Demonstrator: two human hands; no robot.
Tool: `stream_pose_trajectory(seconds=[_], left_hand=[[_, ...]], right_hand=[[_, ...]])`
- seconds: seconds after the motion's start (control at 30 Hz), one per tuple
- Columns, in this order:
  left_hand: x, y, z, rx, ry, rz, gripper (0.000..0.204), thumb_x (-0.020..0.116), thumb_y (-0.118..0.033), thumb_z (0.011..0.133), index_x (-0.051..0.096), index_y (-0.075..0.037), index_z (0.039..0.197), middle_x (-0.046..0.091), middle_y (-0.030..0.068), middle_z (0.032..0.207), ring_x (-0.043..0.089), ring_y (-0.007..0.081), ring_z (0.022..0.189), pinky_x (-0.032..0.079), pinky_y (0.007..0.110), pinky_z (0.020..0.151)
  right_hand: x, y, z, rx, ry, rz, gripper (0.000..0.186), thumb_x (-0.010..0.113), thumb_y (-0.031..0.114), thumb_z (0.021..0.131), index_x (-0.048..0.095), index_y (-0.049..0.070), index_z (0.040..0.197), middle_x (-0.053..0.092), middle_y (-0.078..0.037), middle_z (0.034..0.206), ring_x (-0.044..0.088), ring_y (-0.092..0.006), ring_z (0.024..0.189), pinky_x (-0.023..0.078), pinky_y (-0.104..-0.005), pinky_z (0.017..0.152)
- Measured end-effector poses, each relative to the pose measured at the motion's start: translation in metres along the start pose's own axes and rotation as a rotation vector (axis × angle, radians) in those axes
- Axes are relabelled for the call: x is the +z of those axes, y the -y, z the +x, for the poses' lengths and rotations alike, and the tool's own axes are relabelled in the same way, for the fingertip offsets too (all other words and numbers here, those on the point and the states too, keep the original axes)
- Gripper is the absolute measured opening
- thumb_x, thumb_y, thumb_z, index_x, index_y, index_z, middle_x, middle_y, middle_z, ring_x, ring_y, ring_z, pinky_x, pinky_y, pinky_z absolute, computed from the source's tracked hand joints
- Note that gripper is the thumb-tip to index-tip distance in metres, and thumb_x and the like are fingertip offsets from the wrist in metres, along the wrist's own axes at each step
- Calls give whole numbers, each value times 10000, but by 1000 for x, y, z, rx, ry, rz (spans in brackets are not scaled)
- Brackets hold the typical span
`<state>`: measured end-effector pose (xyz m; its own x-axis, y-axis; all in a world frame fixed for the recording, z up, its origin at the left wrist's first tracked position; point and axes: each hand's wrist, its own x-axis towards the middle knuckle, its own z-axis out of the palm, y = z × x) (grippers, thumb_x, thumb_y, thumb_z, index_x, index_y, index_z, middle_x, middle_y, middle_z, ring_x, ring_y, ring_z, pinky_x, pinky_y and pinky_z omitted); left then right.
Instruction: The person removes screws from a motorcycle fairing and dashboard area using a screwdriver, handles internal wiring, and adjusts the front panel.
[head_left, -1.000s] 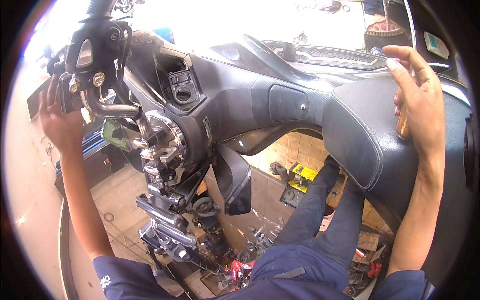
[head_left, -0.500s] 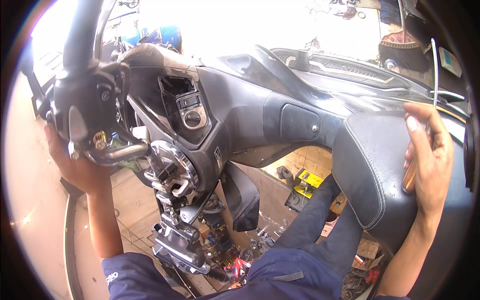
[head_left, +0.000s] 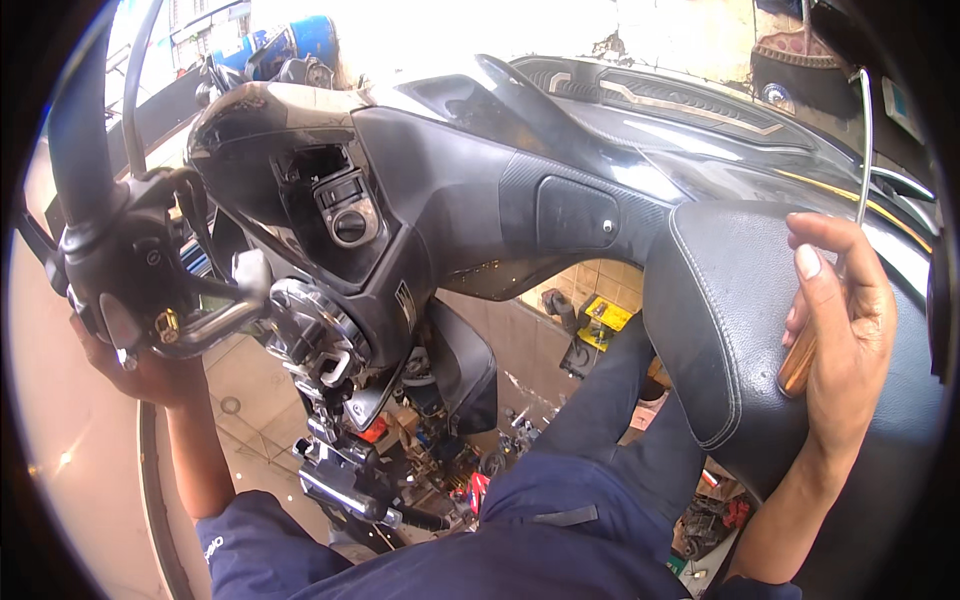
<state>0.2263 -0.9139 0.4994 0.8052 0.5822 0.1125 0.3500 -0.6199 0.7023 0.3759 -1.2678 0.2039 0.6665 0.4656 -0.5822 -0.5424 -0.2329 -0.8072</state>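
My left hand (head_left: 150, 375) is at the handlebar's underside, against the black switch housing (head_left: 125, 260); its fingers are largely hidden behind it. My right hand (head_left: 840, 350) is closed around the wooden handle (head_left: 798, 368) of a tool with a long, thin metal shaft (head_left: 864, 150), pointing up over the black stitched seat (head_left: 710, 300). Between my hands lie the scooter's dark body panel (head_left: 470, 200), an open recess with a round knob (head_left: 349, 226), and the chrome steering clamp assembly (head_left: 335, 355).
Blue drums (head_left: 310, 45) stand beyond the scooter's front. A ridged footboard (head_left: 660, 95) is on its far side. Below, my legs (head_left: 600, 420) are near a yellow-and-black case (head_left: 608, 320) and scattered parts and tools (head_left: 480, 460) on the floor.
The handlebar and my left hand have swung left, toward me, uncovering more of the front panel. My right hand has moved lower in view with the tool.
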Motion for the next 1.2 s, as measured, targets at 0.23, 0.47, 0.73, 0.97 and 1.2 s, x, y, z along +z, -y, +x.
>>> stream_pose_trajectory(seconds=[0.23,0.47,0.73,0.97,1.2], left_hand=[[1,4,7,193,-79,608,427,397,-212,1039,416,2,1409,510,205,1368,571,333,1225,572,467,959],[-10,34,20,826,-59,1292,383,577,-120,943,550,17,1300,607,153,1254,594,280,1196,507,423,978],[4,-42,-31,270,-151,882,573,546,-371,1020,449,13,1434,640,169,1171,621,208,1049,521,319,876],[-152,-107,-173,-151,360,503,500,611,-239,983,455,-17,1404,643,122,1171,621,180,1040,509,319,896],[-254,40,-316,-443,306,212,361,621,-202,982,616,11,1273,690,78,1145,642,138,1047,508,311,937]], right_hand=[[-9,-3,-2,-97,-22,-145,294,590,237,969,669,12,1140,622,-63,949,487,-18,599,413,-187,524],[-17,-10,7,-64,-56,-171,275,642,258,928,702,74,1123,566,17,747,498,-41,576,420,-215,514],[-23,-35,36,-120,-41,167,326,625,230,964,652,73,1249,637,-50,1006,528,-55,578,452,-206,463],[-26,-28,5,-319,-183,69,695,623,125,960,234,81,1535,672,-122,932,550,-106,545,468,-255,432],[68,-60,-106,-361,-105,425,234,592,168,985,508,31,1154,569,-62,764,543,-164,553,474,-320,473]])
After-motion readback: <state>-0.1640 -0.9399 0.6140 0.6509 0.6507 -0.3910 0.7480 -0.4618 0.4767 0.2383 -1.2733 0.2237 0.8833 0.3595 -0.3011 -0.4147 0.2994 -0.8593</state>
